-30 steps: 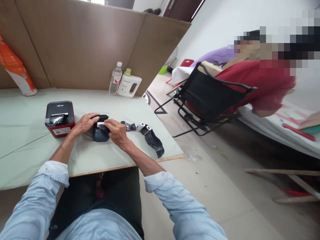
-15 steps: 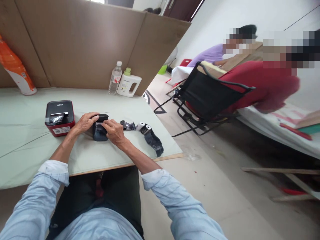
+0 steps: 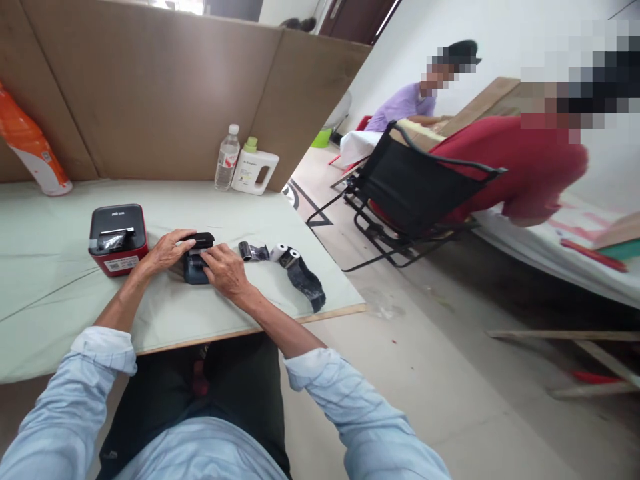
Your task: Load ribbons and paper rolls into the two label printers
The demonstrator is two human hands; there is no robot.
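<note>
A small dark receipt printer [image 3: 196, 275] stands on the table with its black lid [image 3: 203, 239] raised. My left hand [image 3: 169, 249] is closed around the left side of that lid. At the opening on the printer's right side, my right hand [image 3: 226, 268] has its fingers bent together over the inside. A pale strip shows between lid and body; whatever is in the right fingertips is hidden. Right of this hand lie a roll of black film [image 3: 246, 251], white paper rolls [image 3: 279, 252] and a long crumpled black film strip [image 3: 307, 283].
A red and black box-shaped printer [image 3: 119, 240] stands left of my left hand. Behind are a water bottle [image 3: 227, 159], a white jug [image 3: 255, 171] and an orange bottle [image 3: 35, 147] against a cardboard screen [image 3: 165, 93]. Two people sit at the right, one by a black chair [image 3: 400, 180].
The view has shifted slightly. My right fingers have moved a little over the printer's opening, where a pale strip shows; my left hand stays at the lid.
</note>
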